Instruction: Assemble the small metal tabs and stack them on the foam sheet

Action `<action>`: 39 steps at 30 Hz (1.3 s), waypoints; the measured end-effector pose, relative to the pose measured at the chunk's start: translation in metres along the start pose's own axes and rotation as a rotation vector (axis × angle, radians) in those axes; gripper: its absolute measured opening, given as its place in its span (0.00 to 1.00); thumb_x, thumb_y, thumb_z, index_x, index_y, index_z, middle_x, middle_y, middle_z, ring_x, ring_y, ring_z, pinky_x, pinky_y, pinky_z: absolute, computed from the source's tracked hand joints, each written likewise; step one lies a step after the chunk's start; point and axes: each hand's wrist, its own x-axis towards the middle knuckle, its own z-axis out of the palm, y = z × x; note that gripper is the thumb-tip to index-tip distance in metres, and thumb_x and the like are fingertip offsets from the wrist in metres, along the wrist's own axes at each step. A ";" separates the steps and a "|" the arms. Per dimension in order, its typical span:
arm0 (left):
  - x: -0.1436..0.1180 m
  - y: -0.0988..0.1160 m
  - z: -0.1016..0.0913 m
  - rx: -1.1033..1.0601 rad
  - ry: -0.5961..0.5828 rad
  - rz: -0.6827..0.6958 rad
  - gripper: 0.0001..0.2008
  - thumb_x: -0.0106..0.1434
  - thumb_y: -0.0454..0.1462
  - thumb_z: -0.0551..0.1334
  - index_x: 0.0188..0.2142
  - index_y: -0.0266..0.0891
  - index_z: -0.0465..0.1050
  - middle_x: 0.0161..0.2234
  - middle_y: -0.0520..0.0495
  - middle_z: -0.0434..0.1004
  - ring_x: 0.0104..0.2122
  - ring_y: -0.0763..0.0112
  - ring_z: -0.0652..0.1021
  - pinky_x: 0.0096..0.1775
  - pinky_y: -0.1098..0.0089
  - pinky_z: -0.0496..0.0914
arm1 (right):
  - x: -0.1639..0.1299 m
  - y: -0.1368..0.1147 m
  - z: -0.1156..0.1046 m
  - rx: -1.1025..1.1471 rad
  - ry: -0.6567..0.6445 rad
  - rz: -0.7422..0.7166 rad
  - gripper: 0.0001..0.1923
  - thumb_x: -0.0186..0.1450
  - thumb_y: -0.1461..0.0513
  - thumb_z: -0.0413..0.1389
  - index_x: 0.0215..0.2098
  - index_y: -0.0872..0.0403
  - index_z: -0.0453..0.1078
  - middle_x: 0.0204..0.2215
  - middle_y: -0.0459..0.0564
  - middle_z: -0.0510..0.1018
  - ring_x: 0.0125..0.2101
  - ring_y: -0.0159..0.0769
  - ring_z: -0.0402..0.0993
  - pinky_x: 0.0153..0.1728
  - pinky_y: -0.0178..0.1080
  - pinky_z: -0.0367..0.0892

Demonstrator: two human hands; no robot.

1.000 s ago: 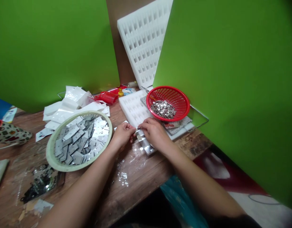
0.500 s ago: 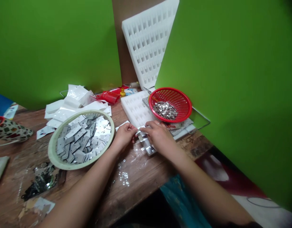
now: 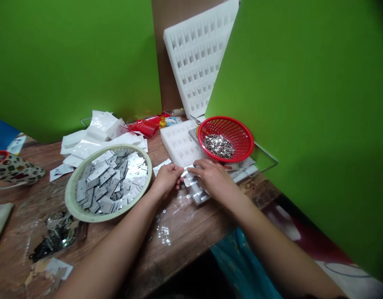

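Wooden table (image 3: 191,232), both hands' fingers pinching small metal piece (image 3: 187,171), red basket (image 3: 226,138) beside, plate (image 3: 108,182) left.

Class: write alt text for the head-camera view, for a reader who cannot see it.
Two bare hands, left hand and right hand, meet over small metal plates on a wooden table. A cream bowl of plates sits left; a red basket of tiny metal bits sits behind.

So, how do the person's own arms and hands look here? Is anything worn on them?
Both forearms are bare from the lower edge of the picture up to the wrists: no sleeves show. The left hand and the right hand have no gloves. I see no watch, bracelet or ring, though the fingers are too small to be sure about rings. The nails look short and unpainted.
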 end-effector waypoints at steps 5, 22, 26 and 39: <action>-0.002 -0.001 -0.006 0.131 0.030 0.045 0.12 0.58 0.41 0.63 0.23 0.38 0.66 0.15 0.55 0.70 0.10 0.80 0.64 0.13 0.77 0.56 | -0.004 -0.001 0.004 0.023 0.016 0.024 0.19 0.65 0.69 0.53 0.52 0.47 0.70 0.46 0.52 0.75 0.45 0.44 0.68 0.39 0.41 0.59; -0.016 0.006 -0.007 0.451 0.102 0.176 0.15 0.63 0.37 0.53 0.20 0.39 0.65 0.15 0.54 0.66 0.15 0.74 0.67 0.21 0.73 0.60 | -0.009 -0.006 0.008 0.007 0.028 0.020 0.20 0.64 0.69 0.51 0.53 0.51 0.68 0.49 0.54 0.74 0.47 0.45 0.68 0.42 0.43 0.58; -0.059 0.014 -0.020 0.552 0.131 0.293 0.09 0.63 0.37 0.56 0.28 0.38 0.72 0.25 0.49 0.75 0.29 0.66 0.74 0.33 0.69 0.66 | -0.010 0.001 0.019 0.007 0.089 -0.017 0.21 0.63 0.69 0.51 0.54 0.52 0.68 0.49 0.54 0.74 0.47 0.45 0.69 0.42 0.43 0.60; -0.132 0.035 -0.176 1.270 0.380 0.377 0.09 0.60 0.36 0.58 0.39 0.37 0.73 0.38 0.40 0.73 0.41 0.56 0.73 0.44 0.59 0.67 | -0.024 -0.071 -0.010 0.391 0.457 -0.191 0.16 0.65 0.67 0.52 0.50 0.49 0.69 0.43 0.51 0.78 0.44 0.41 0.74 0.48 0.46 0.68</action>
